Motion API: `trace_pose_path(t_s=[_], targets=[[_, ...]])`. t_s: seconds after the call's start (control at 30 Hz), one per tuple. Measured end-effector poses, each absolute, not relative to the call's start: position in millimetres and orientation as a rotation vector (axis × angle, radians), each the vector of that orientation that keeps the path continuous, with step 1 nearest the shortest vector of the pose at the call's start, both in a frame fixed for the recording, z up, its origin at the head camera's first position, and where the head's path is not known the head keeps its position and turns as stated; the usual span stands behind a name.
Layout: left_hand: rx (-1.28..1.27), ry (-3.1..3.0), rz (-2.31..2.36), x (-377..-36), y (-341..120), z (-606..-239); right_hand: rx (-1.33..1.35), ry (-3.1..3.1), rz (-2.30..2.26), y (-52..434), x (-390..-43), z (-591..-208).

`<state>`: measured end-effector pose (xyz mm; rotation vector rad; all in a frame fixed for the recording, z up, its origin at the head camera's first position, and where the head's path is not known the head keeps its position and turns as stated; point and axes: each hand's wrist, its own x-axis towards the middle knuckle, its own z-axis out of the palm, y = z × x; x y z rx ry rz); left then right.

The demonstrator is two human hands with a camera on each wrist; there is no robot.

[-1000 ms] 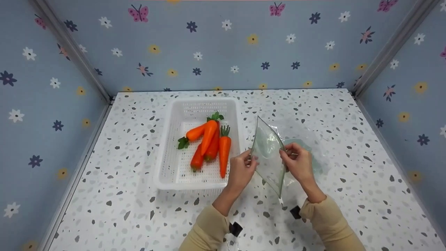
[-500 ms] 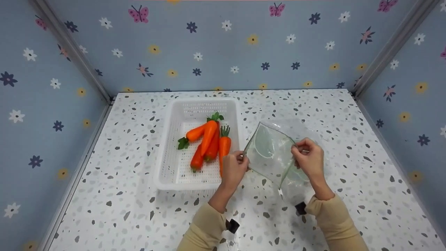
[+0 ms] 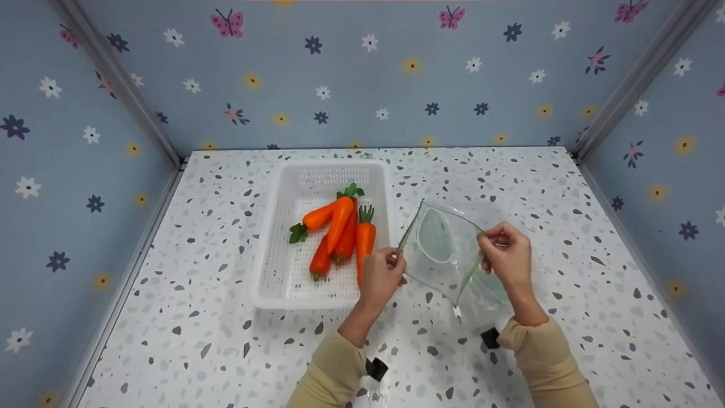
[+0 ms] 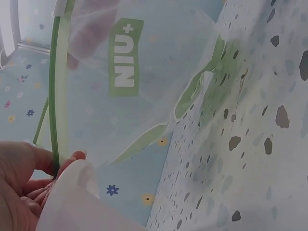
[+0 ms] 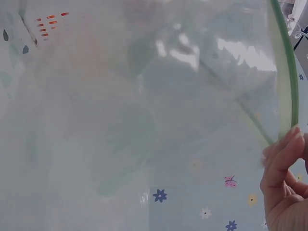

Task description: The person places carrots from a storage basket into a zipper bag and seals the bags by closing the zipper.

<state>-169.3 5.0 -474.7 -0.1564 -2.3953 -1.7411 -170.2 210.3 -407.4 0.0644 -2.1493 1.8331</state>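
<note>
Clear bag [image 3: 436, 275] right of frame centre, mouth spread toward the camera. Left hand [image 3: 382, 277] pinches its left edge, right hand [image 3: 507, 255] pinches the right edge. White zip slider [image 3: 457, 311] at the mouth's near corner. More clear film with a pale green patch [image 3: 490, 286] lies below the right hand; can't tell whether same bag. White slotted basket [image 3: 334, 162] left of centre on the speckled worktop [image 3: 187, 255], several carrots [image 3: 341, 224] with green tops inside. Left hand overlaps the basket's right rim and hides the lower part of the rightmost carrot. Basket rim also blocks the bottom of the left wrist view; hazy film fills most of the right wrist view. Flower-and-butterfly wall panels [image 3: 362, 68] behind. Writing: green label [image 4: 126, 57] on bag reads "NIU+", sideways, upper middle of left wrist view.
</note>
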Motion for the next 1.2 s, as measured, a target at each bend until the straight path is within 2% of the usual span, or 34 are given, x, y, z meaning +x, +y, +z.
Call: trace_pose_path(t_s=[0.4,0.7,1.03,1.2], targets=[[-0.201,-2.406,-1.716,-169,4,-466,0.129,-2.163,1.814,209,-182,-425],[-0.244,-2.386,-1.716,-171,-13,-447,0.358,-1.99,1.93,217,-195,-451],[-0.238,-2.52,-1.514,-193,-37,-415,0.109,-2.189,1.84,205,-178,-418],[-0.19,-2.562,-1.478,-207,-48,-402,0.106,-2.195,1.852,200,-172,-406]])
